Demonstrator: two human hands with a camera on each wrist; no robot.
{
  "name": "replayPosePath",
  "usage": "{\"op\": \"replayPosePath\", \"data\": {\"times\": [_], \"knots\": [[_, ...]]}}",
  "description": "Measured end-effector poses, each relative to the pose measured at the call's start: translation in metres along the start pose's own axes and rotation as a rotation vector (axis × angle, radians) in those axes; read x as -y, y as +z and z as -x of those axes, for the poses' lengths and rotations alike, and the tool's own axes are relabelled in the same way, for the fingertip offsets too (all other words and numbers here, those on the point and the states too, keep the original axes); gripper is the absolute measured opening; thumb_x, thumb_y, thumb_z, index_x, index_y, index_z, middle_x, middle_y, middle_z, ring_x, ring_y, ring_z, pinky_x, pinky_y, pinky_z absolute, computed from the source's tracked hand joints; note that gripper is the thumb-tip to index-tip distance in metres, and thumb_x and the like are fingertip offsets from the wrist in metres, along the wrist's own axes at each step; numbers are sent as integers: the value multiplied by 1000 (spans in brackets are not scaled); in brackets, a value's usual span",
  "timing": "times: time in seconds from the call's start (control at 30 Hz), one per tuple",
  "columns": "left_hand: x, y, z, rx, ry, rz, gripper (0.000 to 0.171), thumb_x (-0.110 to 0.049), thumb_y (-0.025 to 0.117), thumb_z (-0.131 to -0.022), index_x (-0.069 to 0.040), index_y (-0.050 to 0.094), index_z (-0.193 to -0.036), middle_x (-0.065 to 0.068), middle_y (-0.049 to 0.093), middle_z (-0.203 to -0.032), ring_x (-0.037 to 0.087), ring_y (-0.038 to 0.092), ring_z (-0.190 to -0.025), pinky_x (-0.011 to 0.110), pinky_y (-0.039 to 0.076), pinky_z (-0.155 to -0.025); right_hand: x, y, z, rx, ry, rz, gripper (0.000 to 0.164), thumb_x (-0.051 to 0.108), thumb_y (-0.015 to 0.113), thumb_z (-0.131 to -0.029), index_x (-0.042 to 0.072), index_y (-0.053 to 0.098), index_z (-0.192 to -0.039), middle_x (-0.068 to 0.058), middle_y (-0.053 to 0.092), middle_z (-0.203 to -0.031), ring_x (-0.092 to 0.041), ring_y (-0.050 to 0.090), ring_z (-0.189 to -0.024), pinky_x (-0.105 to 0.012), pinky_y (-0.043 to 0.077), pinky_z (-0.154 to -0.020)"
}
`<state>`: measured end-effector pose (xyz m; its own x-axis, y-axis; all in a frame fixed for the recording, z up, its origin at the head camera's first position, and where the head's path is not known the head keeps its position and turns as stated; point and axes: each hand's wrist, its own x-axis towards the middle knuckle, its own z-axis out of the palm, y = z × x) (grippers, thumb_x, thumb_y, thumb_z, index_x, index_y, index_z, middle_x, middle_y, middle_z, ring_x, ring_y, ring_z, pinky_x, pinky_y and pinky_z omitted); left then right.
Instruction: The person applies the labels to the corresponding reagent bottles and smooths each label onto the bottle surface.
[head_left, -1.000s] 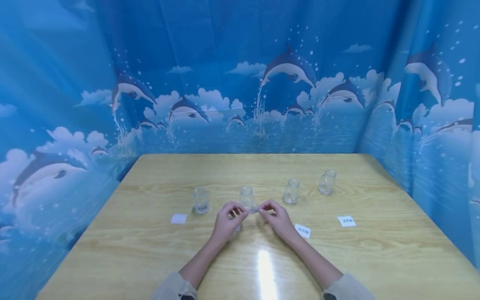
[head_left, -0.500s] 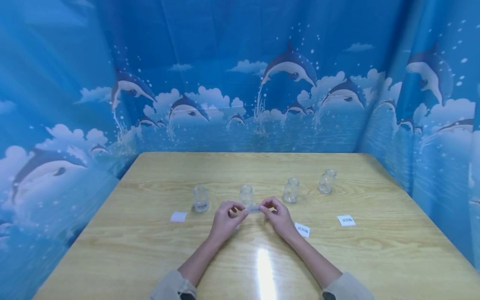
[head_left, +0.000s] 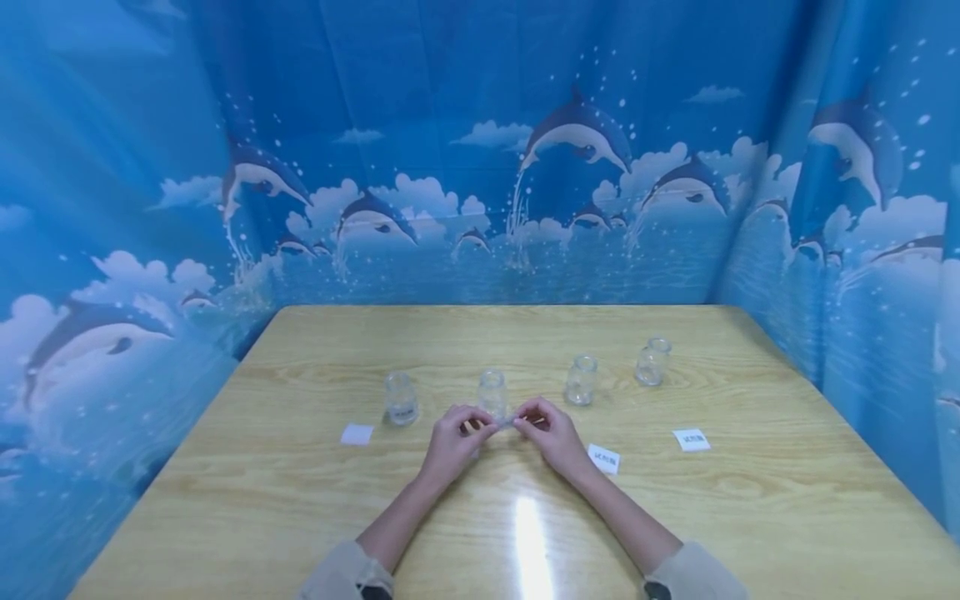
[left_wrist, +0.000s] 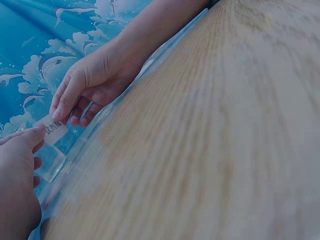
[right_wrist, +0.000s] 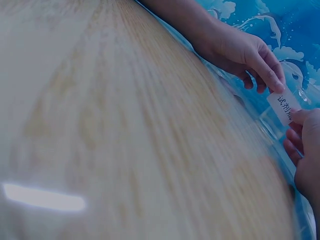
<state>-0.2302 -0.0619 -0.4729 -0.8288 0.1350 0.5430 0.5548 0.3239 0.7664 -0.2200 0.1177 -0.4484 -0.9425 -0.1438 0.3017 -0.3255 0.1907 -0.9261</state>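
A small white label (right_wrist: 280, 104) with black handwritten characters is stretched between my two hands. My left hand (head_left: 453, 442) pinches one end between thumb and fingertip; my right hand (head_left: 553, 435) pinches the other end the same way. Just beyond the label stands a clear glass jar (head_left: 492, 392), upright, its lower part overlapped by label and fingertips. Whether the label touches the glass I cannot tell. In the left wrist view the label (left_wrist: 54, 131) shows its writing between both hands, with the jar (left_wrist: 51, 162) partly behind my left fingers.
To the left is a jar (head_left: 401, 400) bearing a label low on its side, with a white paper square (head_left: 357, 434) near it. Two more glass jars (head_left: 581, 382) stand to the right. Handwritten labels (head_left: 603, 459) lie on the wooden table (head_left: 300, 500). Behind hangs a dolphin-print curtain (head_left: 465, 100).
The label's face tipped into clearer view half a second ago and now looks narrower again. Both hands shift only slightly and keep their pinch; the jars stay put.
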Motion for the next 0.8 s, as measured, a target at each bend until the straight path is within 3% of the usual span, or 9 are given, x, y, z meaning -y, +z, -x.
{"op": "replayPosePath", "data": {"times": [0.17, 0.3, 0.5, 0.8], "knots": [[0, -1, -1, -12, -18, -31, 9, -13, 75, -75, -8, 69, -81, -2, 64, -78, 16, 55, -71, 22, 47, -58, -20, 2, -5, -47, -22, 83, 9, 6, 68, -81, 2, 63, -88, -6, 61, -92, -19, 58, -81, -26, 51, -72], [2, -2, -1, -52, -36, -79, 11, -16, 75, -76, -8, 69, -81, 0, 62, -83, 16, 54, -75, 24, 49, -61, -24, 5, -9, -42, -97, 111, 8, 8, 68, -82, 4, 62, -86, -12, 57, -105, -25, 57, -93, -30, 51, -78], [3, -2, -1, -103, -48, -121, 10, -11, 74, -75, -6, 67, -80, 7, 56, -99, 23, 53, -91, 32, 50, -72, -22, 13, -15, -21, -84, 130, 7, 4, 64, -84, 4, 58, -85, -17, 51, -114, -32, 54, -102, -28, 50, -82], [10, -3, -9, -37, -71, -81, 7, -6, 69, -80, -5, 62, -81, 17, 55, -118, 32, 52, -107, 40, 48, -85, -23, 18, -20, -34, -94, 182, 7, 1, 62, -84, 3, 56, -87, -15, 54, -112, -31, 56, -99, -34, 48, -86]]}}
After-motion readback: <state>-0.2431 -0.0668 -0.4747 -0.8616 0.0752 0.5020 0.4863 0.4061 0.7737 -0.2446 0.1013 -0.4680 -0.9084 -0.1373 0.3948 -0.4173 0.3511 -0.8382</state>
